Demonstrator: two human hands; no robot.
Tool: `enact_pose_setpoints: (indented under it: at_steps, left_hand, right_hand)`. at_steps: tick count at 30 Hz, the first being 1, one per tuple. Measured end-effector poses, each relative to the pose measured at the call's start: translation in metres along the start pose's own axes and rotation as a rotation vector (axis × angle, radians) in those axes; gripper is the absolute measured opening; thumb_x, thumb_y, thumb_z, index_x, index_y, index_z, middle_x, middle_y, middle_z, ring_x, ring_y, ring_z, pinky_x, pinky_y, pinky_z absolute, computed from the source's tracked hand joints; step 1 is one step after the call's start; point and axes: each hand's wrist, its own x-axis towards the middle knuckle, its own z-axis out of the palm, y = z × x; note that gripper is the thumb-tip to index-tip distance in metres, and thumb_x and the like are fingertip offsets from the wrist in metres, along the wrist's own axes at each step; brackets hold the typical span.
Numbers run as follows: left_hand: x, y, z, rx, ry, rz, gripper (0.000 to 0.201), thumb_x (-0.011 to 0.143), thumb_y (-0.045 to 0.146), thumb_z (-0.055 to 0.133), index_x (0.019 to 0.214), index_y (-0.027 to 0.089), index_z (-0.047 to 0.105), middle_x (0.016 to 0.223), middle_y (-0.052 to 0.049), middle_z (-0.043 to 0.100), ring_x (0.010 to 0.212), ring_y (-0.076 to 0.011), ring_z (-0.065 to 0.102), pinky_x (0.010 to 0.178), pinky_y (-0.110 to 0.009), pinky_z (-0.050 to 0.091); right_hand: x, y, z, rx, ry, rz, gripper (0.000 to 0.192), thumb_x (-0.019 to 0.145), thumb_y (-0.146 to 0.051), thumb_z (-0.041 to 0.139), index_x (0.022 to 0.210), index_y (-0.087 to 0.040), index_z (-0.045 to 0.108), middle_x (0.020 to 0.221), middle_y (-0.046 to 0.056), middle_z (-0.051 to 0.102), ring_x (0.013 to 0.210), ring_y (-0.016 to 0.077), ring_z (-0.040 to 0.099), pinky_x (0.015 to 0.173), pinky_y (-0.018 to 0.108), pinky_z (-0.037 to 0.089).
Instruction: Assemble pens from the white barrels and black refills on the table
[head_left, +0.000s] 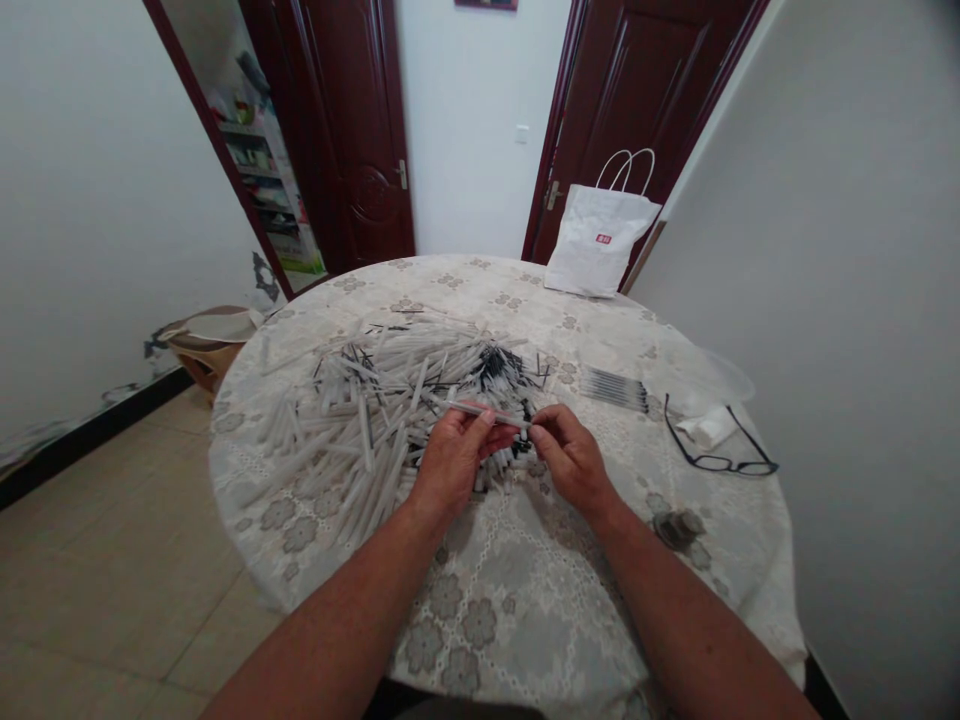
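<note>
On the tabletop (540,610) we see a loose pile of pale tubes (364,430), and over it our left hand (450,455), with fingers curled, holds one slim tube (504,417). Our right hand (571,455) pinches this tube's right end, and farther right black eyeglasses (712,464) are lying.

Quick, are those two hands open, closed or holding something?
Left hand: closed, holding a pale tube.
Right hand: closed, pinching at the tube's end; exactly what it grips can't be told.
</note>
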Motion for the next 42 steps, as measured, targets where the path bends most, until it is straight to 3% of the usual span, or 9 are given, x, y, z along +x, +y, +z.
enact_pose_setpoints:
  at_steps: [4, 9, 17, 23, 28, 32, 36, 40, 42]
  left_hand:
    - [0.000, -0.001, 0.000, 0.026, 0.005, -0.003, 0.029, 0.083, 0.035, 0.077, 0.096, 0.016, 0.060, 0.094, -0.008, 0.076, 0.082, -0.0201, 0.075, 0.085, -0.039, 0.060]
    - [0.001, 0.002, 0.002, 0.003, 0.017, 0.023, 0.029, 0.082, 0.036, 0.077, 0.096, 0.016, 0.061, 0.094, -0.008, 0.076, 0.086, -0.0209, 0.076, 0.085, -0.038, 0.060]
    - [0.001, 0.001, -0.001, 0.008, -0.021, 0.039, 0.029, 0.082, 0.036, 0.078, 0.096, 0.017, 0.060, 0.094, -0.008, 0.077, 0.085, -0.0214, 0.076, 0.088, -0.041, 0.059]
    - [0.000, 0.002, 0.001, 0.055, -0.009, 0.070, 0.031, 0.082, 0.039, 0.078, 0.095, 0.017, 0.061, 0.092, -0.008, 0.078, 0.083, -0.0218, 0.076, 0.088, -0.041, 0.059]
    - [-0.001, 0.003, 0.003, 0.087, 0.001, 0.064, 0.033, 0.081, 0.040, 0.079, 0.094, 0.016, 0.061, 0.088, -0.007, 0.077, 0.078, -0.0203, 0.076, 0.084, -0.038, 0.060]
    - [-0.001, 0.005, 0.002, 0.182, 0.053, 0.072, 0.035, 0.080, 0.043, 0.079, 0.094, 0.016, 0.062, 0.086, -0.005, 0.076, 0.074, -0.0191, 0.075, 0.080, -0.036, 0.060]
    - [-0.002, 0.012, 0.005, 0.292, 0.061, 0.089, 0.035, 0.080, 0.046, 0.078, 0.092, 0.016, 0.065, 0.084, -0.004, 0.075, 0.071, -0.0184, 0.073, 0.076, -0.034, 0.060]
    - [-0.006, 0.021, 0.010, 0.544, -0.019, 0.141, 0.031, 0.082, 0.046, 0.075, 0.089, 0.017, 0.068, 0.078, -0.004, 0.072, 0.069, -0.0184, 0.070, 0.068, -0.030, 0.057]
    - [-0.008, 0.021, 0.009, 0.714, -0.071, 0.182, 0.028, 0.086, 0.045, 0.070, 0.090, 0.018, 0.069, 0.079, -0.003, 0.071, 0.069, -0.0177, 0.068, 0.066, -0.028, 0.054]
  right_hand:
    - [0.000, 0.001, 0.001, -0.041, 0.012, 0.034, 0.026, 0.102, -0.043, 0.047, 0.090, -0.022, 0.054, 0.067, -0.004, 0.052, 0.061, 0.0138, 0.048, 0.059, 0.025, 0.039]
    - [-0.001, -0.003, -0.002, -0.044, -0.014, -0.035, 0.019, 0.098, -0.039, 0.054, 0.104, -0.022, 0.057, 0.082, 0.000, 0.060, 0.070, 0.0152, 0.054, 0.064, 0.026, 0.042]
    - [0.001, -0.008, -0.003, -0.010, -0.091, -0.011, 0.040, 0.105, -0.043, 0.040, 0.075, -0.021, 0.054, 0.066, -0.002, 0.052, 0.062, 0.0142, 0.050, 0.060, 0.026, 0.038]
    - [-0.001, -0.009, -0.002, -0.005, -0.031, -0.031, 0.022, 0.100, -0.042, 0.052, 0.090, -0.022, 0.056, 0.069, -0.003, 0.053, 0.064, 0.0142, 0.049, 0.061, 0.026, 0.038]
    - [0.000, -0.012, -0.004, 0.069, -0.103, 0.005, 0.041, 0.104, -0.046, 0.042, 0.073, -0.021, 0.052, 0.062, -0.003, 0.050, 0.058, 0.0133, 0.047, 0.058, 0.026, 0.036]
    - [0.002, -0.012, -0.005, 0.091, -0.133, 0.034, 0.046, 0.103, -0.051, 0.042, 0.071, -0.021, 0.055, 0.061, -0.002, 0.053, 0.057, 0.0130, 0.048, 0.056, 0.026, 0.038]
    - [0.004, -0.011, -0.005, 0.233, -0.167, 0.168, 0.050, 0.102, -0.058, 0.038, 0.075, -0.020, 0.058, 0.061, -0.001, 0.057, 0.050, 0.0125, 0.050, 0.048, 0.024, 0.038]
    - [0.004, -0.014, -0.008, 0.095, -0.116, 0.011, 0.029, 0.097, -0.048, 0.055, 0.101, -0.021, 0.066, 0.080, 0.001, 0.068, 0.066, 0.0148, 0.059, 0.061, 0.025, 0.046]
    - [0.004, -0.017, -0.011, -0.002, -0.116, -0.074, 0.022, 0.096, -0.040, 0.057, 0.102, -0.022, 0.068, 0.082, 0.001, 0.068, 0.073, 0.0161, 0.061, 0.069, 0.026, 0.046]
